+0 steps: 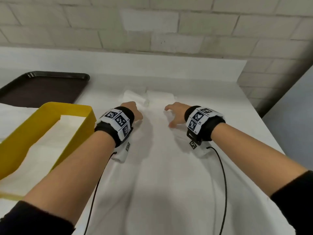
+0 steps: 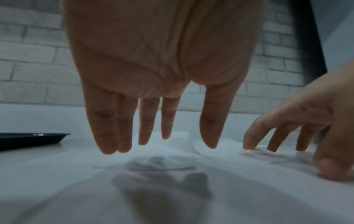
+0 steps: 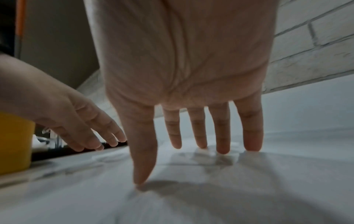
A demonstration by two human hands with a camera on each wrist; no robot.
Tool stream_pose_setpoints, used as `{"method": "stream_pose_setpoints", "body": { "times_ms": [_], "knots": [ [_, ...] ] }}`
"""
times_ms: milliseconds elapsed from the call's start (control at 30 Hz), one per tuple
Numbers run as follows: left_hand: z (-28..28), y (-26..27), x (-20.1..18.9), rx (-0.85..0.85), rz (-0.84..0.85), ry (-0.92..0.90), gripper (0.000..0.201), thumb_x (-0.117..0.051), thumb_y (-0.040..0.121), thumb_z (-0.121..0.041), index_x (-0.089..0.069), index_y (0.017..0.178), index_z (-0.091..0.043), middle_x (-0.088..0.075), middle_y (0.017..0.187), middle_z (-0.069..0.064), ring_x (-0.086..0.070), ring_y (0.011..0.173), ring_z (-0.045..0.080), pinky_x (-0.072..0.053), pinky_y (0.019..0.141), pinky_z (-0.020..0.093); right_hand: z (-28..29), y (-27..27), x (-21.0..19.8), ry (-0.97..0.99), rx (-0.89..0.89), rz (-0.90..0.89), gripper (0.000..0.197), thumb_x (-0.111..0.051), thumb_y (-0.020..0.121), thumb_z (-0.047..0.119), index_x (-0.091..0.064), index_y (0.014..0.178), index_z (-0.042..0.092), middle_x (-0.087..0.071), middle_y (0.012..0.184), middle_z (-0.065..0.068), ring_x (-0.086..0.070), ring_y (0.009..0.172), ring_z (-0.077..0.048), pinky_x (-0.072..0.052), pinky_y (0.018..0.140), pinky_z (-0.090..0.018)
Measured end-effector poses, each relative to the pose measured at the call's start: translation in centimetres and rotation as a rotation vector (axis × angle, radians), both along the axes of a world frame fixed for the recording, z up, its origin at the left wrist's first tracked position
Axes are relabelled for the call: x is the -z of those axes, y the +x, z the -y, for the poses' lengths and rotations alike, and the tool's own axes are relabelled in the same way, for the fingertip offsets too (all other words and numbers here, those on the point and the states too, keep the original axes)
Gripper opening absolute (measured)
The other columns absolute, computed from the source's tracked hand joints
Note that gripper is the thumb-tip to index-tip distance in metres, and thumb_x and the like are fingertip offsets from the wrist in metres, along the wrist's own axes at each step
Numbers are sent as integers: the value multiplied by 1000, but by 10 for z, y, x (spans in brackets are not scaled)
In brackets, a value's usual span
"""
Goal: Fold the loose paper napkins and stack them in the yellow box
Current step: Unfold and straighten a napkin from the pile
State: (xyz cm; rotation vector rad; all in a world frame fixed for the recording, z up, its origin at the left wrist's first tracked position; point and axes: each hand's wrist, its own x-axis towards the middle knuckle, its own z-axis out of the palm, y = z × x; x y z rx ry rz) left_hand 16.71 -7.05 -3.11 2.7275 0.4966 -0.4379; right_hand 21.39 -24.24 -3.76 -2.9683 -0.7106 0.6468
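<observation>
both hands released, fingers spread over loose napkins, whose edges blur into the white table.

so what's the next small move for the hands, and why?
Probably lower both hands onto the loose white paper napkins and pinch one: left hand and right hand are open with straight fingers, holding nothing, and the yellow plastic box already holds folded ones.
</observation>
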Motion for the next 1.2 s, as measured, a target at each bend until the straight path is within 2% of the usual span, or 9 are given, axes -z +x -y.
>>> {"method": "stream_pose_setpoints", "body": {
  "times_ms": [100, 200, 333, 500, 600, 700, 867, 1100, 1200],
  "knots": [
    [-3, 12, 9, 31, -95, 83, 42, -62, 85, -27, -53, 121, -6, -57, 119, 12, -55, 108, 31, -38, 78, 29, -8, 5, 3, -6, -11, 81, 65, -65, 80, 37, -37, 136, 20, -43, 133, -8, -49, 116, -30, -43, 92, -35],
    [-6, 17, 13, 42, -68, 142, 24, -62, 85, -25, -57, 100, -7, -55, 96, 9, -51, 85, 28, -40, 72, 30, -19, 10, -4, -44, -36, 90, 45, -60, 87, 21, -47, 128, 9, -48, 129, -12, -52, 112, -29, -44, 86, -31],
    [-10, 21, 17, 13, 37, 164, 22, -57, 85, -7, -63, 106, -1, -63, 106, 14, -59, 91, 30, -46, 75, 30, -30, 12, -7, -70, -60, 107, 32, -52, 89, 4, -57, 120, 2, -56, 127, -12, -55, 109, -24, -44, 89, -25],
    [-11, 18, 18, 36, 68, 211, 11, -50, 89, -5, -60, 91, 0, -63, 104, 18, -62, 97, 33, -46, 73, 30, -23, 8, -13, 158, -22, 120, 28, -55, 85, 0, -64, 111, 4, -55, 99, -8, -56, 107, -24, -44, 89, -26],
    [-9, 13, 14, 56, 14, 217, 13, -51, 89, -8, -58, 82, -1, -58, 83, 11, -61, 94, 32, -46, 76, 31, -16, 4, -22, 309, -17, 157, 21, -58, 84, 3, -68, 103, 2, -60, 94, -8, -54, 88, -17, -44, 87, -20],
    [-8, 5, 9, 95, -29, 223, 30, -49, 91, -10, -43, 62, -6, -45, 68, 6, -55, 86, 28, -45, 76, 29, -6, -1, -36, 558, 25, 194, 14, -58, 88, 11, -67, 97, 4, -63, 96, -4, -52, 87, -12, -36, 75, -15],
    [-8, -17, -13, 131, 215, -13, 13, -40, 93, -8, -51, 89, -3, -48, 92, 8, -51, 88, 26, -36, 71, 26, 13, -4, -62, 900, 42, 230, 5, -49, 94, 14, -52, 91, 17, -56, 92, 7, -50, 93, -8, -36, 78, -20],
    [-12, -36, -32, 100, 623, -255, 2, -47, 92, -10, -48, 92, -9, -55, 80, 6, -49, 71, 20, -35, 51, 7, 21, -16, -77, 1257, 133, 200, 21, -45, 95, 8, -43, 81, 24, -44, 67, -7, -39, 64, -19, -33, 61, -29],
    [-13, -38, -34, 97, 743, -360, 2, -50, 90, -9, -50, 90, -10, -53, 73, -3, -48, 63, 9, -36, 53, 2, 25, -23, -81, 1410, 144, 132, 17, -46, 95, 5, -50, 86, 19, -60, 64, 2, -54, 62, -14, -44, 59, -25]
  ]
}}
